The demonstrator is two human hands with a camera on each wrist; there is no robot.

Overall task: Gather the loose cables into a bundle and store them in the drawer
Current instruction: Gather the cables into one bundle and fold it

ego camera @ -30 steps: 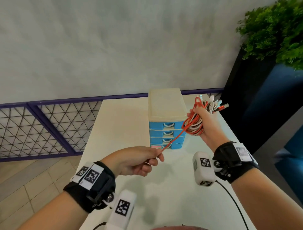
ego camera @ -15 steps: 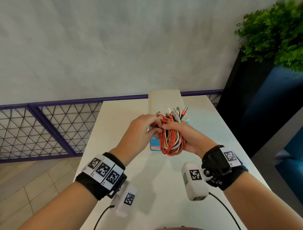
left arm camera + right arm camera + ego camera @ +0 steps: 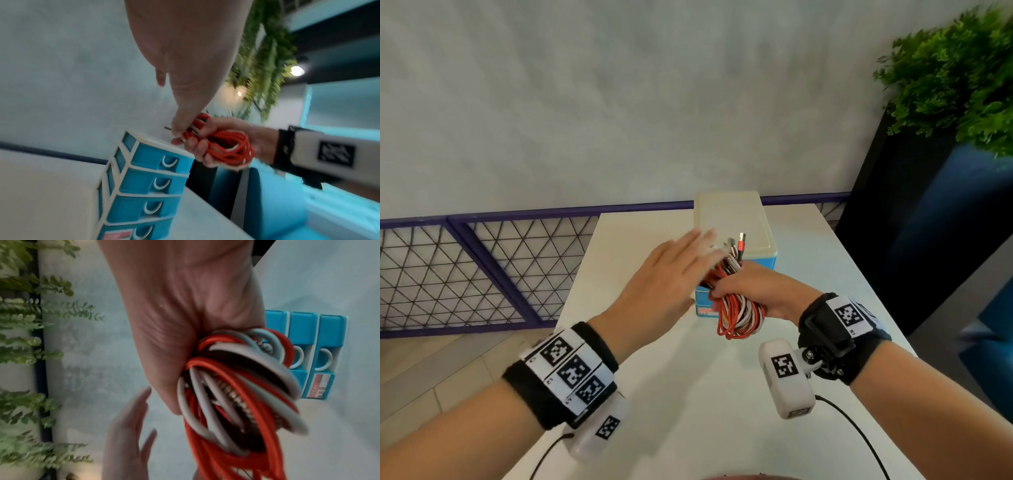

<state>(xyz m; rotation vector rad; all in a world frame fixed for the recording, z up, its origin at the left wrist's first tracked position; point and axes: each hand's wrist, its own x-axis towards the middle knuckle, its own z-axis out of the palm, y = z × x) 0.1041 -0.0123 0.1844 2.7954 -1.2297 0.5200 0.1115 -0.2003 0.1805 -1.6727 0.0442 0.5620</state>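
Already coiled, the cables (image 3: pixel 739 310) sit gripped in my right hand (image 3: pixel 760 291), left hand (image 3: pixel 671 274) flat-fingered at 9 o'clock; drawers (image 3: pixel 152 178) all shut, storing remains.

The red cable, pulled taut a second ago between the left hand (image 3: pixel 664 274) and the coil, is now fully gathered into the cable bundle (image 3: pixel 736 308). The pinch on its end is released, and the left hand is spread flat with straight fingers beside the plugs. The right hand (image 3: pixel 753 291), raised to the right of the drawer unit (image 3: pixel 732 219) a second ago, is now brought down in front of it with the bundle.
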